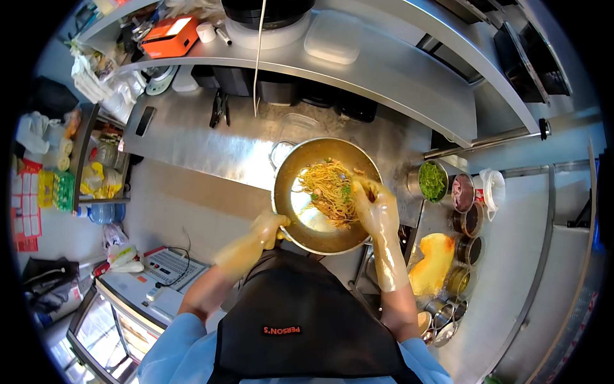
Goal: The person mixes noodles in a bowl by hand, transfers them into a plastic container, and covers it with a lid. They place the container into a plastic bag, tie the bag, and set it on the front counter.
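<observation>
A wide metal wok (306, 238) is in front of me, tilted, with fried noodles (329, 192) and bits of green inside. My left hand (267, 229), in a clear plastic glove, is closed around the wok's near left edge, where a yellowish grip shows. My right hand (376, 203), in a shiny, oily glove, reaches into the wok from the right. Its fingers are curled in at the right side of the noodles; the fingertips are partly hidden. Just beyond the wok's far rim, a clear plastic container (298, 127) lies on the steel counter (192, 137).
At the right stand metal pots, one with chopped greens (433, 182), one with sliced pink food (463, 192). A yellow oily sheet (432, 264) lies near them. Black tongs (219, 109) and a phone (146, 121) are on the counter. A steel shelf (396, 83) overhangs the back.
</observation>
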`<action>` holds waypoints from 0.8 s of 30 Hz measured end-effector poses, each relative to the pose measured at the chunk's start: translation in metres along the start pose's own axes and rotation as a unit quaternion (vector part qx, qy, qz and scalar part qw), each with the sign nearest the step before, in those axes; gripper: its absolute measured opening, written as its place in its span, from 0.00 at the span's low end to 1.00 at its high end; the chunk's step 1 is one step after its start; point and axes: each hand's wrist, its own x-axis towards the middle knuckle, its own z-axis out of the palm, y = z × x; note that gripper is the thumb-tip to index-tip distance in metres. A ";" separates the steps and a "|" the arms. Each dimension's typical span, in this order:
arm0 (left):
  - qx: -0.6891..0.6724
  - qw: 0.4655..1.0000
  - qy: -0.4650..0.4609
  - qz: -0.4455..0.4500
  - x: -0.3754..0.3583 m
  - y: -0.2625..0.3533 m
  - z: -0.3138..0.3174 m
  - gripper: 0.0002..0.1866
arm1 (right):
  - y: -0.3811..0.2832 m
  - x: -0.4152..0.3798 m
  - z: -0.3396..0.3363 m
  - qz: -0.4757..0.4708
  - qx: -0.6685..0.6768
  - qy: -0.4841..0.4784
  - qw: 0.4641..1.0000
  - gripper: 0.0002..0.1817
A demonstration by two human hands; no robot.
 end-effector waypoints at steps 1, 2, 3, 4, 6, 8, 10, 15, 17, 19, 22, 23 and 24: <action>-0.037 0.999 0.006 -0.003 -0.016 0.010 -0.002 0.11 | -0.005 0.014 0.002 -0.030 -0.006 0.001 1.000 0.17; -0.042 0.999 0.010 -0.008 -0.028 0.013 -0.003 0.11 | -0.013 0.031 0.000 -0.019 0.000 -0.022 1.000 0.17; -0.065 0.997 0.036 0.005 -0.037 0.015 -0.006 0.10 | -0.028 0.056 -0.001 -0.008 0.004 -0.045 0.999 0.17; -0.088 0.994 0.060 0.021 -0.042 0.020 -0.012 0.10 | -0.008 0.095 0.010 -0.123 -0.092 -0.011 0.988 0.17; -0.043 0.995 0.089 -0.006 -0.054 0.030 -0.032 0.09 | 0.012 0.168 0.034 -0.188 -0.101 -0.041 0.976 0.17; 0.002 0.993 0.115 -0.034 -0.051 0.009 -0.069 0.08 | 0.032 0.243 0.064 -0.241 -0.262 -0.077 0.931 0.15; 0.117 0.988 0.060 0.074 -0.045 -0.012 -0.107 0.07 | 0.030 0.285 0.090 -0.198 -0.303 -0.121 0.924 0.15; -0.146 0.970 0.187 -0.056 -0.053 0.015 -0.137 0.06 | 0.051 0.359 0.143 -0.246 -0.452 -0.196 0.835 0.14; -0.207 0.952 0.216 -0.065 -0.053 0.008 -0.160 0.08 | 0.031 0.357 0.152 -0.183 -0.482 -0.273 0.812 0.14; -0.225 0.948 0.217 -0.054 -0.052 0.008 -0.174 0.08 | 0.037 0.359 0.159 -0.189 -0.493 -0.275 0.804 0.14; -0.244 0.941 0.229 -0.041 -0.050 0.021 -0.185 0.08 | 0.042 0.369 0.165 -0.202 -0.507 -0.273 0.792 0.14; -0.256 0.935 0.244 -0.030 -0.050 0.022 -0.188 0.08 | 0.045 0.372 0.165 -0.206 -0.507 -0.275 0.791 0.13; -0.266 0.928 0.259 -0.018 -0.049 0.022 -0.192 0.08 | 0.045 0.374 0.166 -0.211 -0.508 -0.273 0.789 0.13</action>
